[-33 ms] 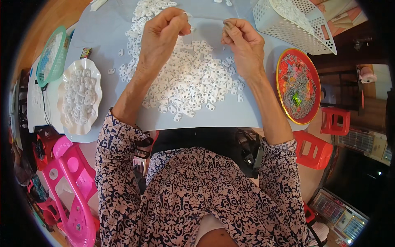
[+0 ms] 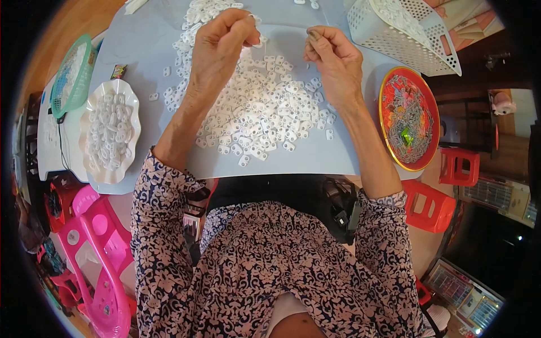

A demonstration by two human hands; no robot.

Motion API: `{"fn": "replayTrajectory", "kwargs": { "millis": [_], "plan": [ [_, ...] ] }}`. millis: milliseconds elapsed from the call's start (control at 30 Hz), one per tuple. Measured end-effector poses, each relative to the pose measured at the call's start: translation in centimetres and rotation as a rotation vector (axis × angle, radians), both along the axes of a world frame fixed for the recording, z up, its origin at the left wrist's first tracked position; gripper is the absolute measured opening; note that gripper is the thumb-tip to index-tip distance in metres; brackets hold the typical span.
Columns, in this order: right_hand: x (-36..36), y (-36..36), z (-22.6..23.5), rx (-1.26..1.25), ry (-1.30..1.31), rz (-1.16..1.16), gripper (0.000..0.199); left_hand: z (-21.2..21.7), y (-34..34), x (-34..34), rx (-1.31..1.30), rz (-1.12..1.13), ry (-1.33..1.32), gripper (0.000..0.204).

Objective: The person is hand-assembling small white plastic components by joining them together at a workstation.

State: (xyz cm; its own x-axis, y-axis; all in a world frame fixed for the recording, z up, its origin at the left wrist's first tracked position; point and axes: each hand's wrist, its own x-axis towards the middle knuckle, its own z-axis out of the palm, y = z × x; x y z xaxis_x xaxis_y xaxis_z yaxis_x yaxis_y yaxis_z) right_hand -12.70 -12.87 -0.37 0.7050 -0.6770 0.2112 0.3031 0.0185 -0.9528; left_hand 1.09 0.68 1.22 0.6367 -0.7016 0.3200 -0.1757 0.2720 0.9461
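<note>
Above a heap of small white plastic pieces with two holes each [image 2: 265,115], both my hands are raised over the table. My left hand [image 2: 228,39] is closed, its fingers curled in, and a small white plastic piece [image 2: 258,44] shows in part at the fingertips. To its right, my right hand [image 2: 335,56] is pinched, thumb against the bent fingers. Whatever may be between those fingertips is too small to make out. The hands are apart from each other. Beside my right forearm stands a red, gold-rimmed oval tray [image 2: 384,121] holding many small grey metal parts and a green wrapper.
A wavy-edged white dish [image 2: 133,141] of white pieces stands on the left, with a small wrapper [image 2: 119,71] behind it. A green basket [image 2: 84,73] is further left, and a white perforated basket [image 2: 372,34] at far right. Red stools [image 2: 428,205] and a pink chair [image 2: 93,242] flank the table [image 2: 315,160].
</note>
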Motion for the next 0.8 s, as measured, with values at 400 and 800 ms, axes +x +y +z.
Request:
{"fn": "replayTrajectory", "kwargs": {
  "millis": [400, 800],
  "plan": [
    [1.3, 0.1, 0.8, -0.538, 0.335, -0.011, 0.012, -0.2, 0.0, 1.2, -0.067, 0.051, 0.074, 0.019],
    [4.0, -1.7, 1.4, -1.168, 0.423, 0.197, 0.014, 0.0, 0.0, 0.6, 0.005, 0.069, 0.033, 0.018]
  ]
}}
